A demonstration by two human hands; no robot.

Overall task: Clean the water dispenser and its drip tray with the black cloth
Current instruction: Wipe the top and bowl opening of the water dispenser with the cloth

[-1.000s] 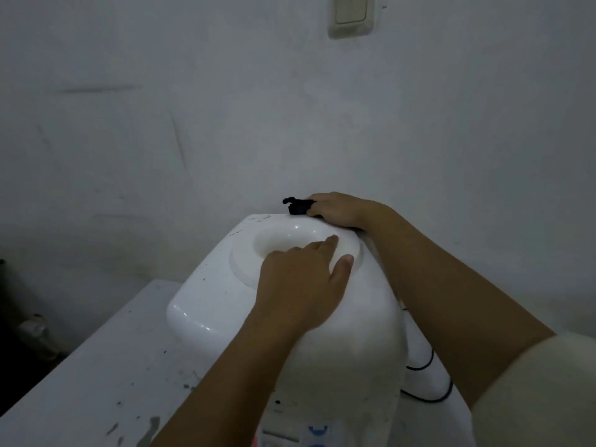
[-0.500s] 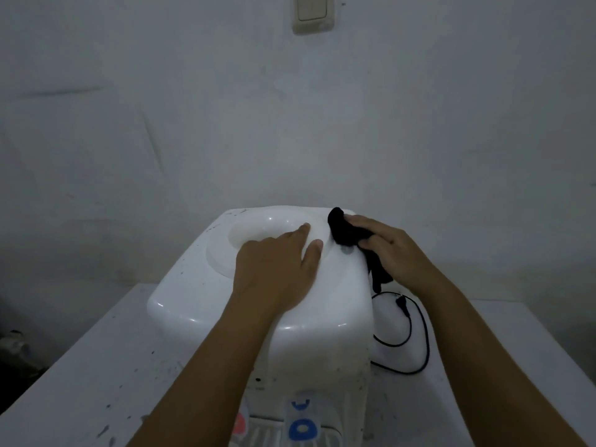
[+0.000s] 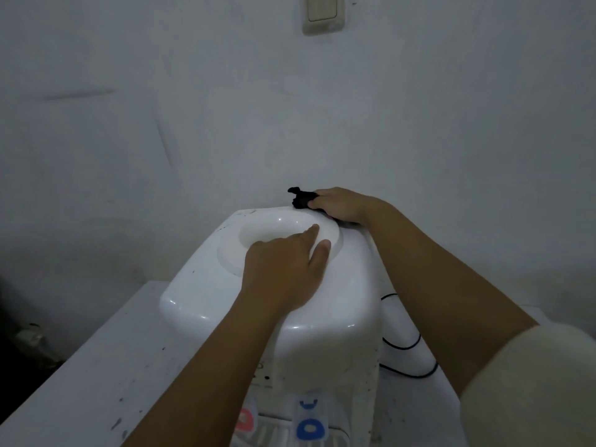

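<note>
The right hand [image 3: 338, 204] is curling its grip tightly round the black cloth [image 3: 300, 199] at the back edge of the water dispenser [image 3: 325, 317]. The left hand [image 3: 283, 269] is lying flat, fingers straight, on the dispenser's top, which is sitting on the table [image 3: 106, 366].

Head view, close, forward and down over water dispenser [image 3: 267, 304] top.

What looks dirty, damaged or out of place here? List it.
Dark specks and smudges mark the water dispenser on its top left edge and lower front, and the white table beside it. A black power cord lies loosely looped on the right. Nothing looks spilled or broken.
</note>
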